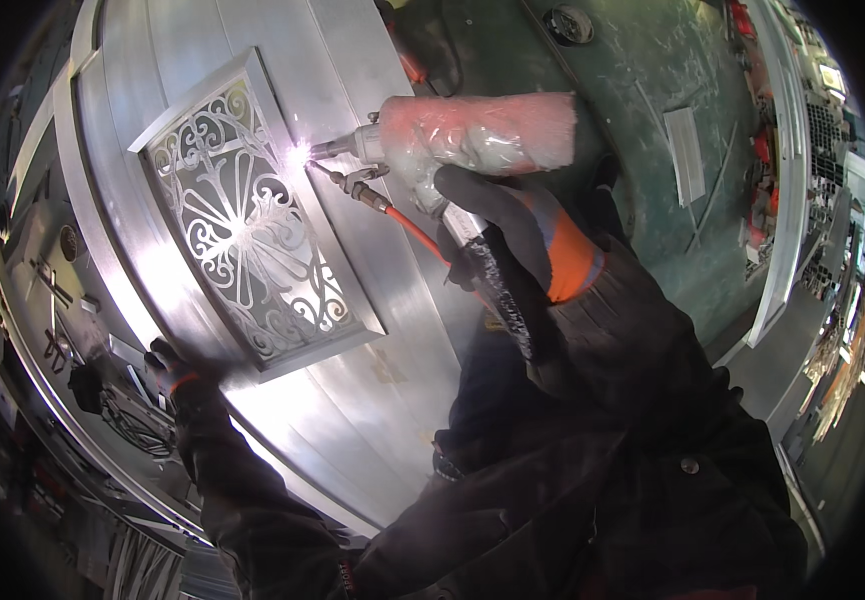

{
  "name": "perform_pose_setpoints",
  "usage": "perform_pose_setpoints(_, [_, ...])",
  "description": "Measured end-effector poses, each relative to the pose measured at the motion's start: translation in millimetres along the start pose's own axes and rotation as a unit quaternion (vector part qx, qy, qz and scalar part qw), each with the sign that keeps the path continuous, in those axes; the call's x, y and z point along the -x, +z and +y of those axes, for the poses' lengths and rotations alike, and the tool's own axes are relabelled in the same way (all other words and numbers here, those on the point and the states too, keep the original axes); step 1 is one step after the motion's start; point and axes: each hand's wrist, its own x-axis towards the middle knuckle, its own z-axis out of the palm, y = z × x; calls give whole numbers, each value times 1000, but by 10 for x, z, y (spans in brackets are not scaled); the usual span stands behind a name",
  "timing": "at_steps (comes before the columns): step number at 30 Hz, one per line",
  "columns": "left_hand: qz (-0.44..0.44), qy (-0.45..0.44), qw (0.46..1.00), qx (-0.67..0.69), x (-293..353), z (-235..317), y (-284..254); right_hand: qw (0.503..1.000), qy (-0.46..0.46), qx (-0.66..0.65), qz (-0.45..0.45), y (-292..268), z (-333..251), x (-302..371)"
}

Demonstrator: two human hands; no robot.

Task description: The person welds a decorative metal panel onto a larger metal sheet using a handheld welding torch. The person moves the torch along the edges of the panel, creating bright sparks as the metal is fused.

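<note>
A handheld welding gun (478, 135), its body wrapped in clear film over pink, is in my gloved right hand (518, 225). My fingers wrap round its handle below the body. The nozzle and an orange wire-feed tube (413, 232) meet at a bright white spark (298, 155). This spark lies at the right side of a raised frame (338, 255) holding a scrollwork metal grille (243, 215). The frame sits on a brushed silver metal door panel (393, 320). My gloved left hand (171, 368) is closed at the panel's left edge; its fingertips are partly dark.
A green work surface (643, 240) with scratches and a pale flat strip (685, 155) lies to the right. A small round dish (568, 25) stands at the far side. Coiled cable (138, 425) and tools lie left of the panel. Metal stock lines the right edge.
</note>
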Motion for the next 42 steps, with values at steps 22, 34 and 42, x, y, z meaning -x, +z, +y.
perform_pose_setpoints(22, [-14,-9,995,101,69,35,-27,994,-55,60,74,383,-389,-424])
perform_pose_setpoints(34, [-24,-17,998,50,377,559,-152,994,-48,63,74,376,-359,-459])
perform_pose_setpoints(42, [-49,-43,991,116,216,261,-143,995,-44,58,62,388,-353,-498])
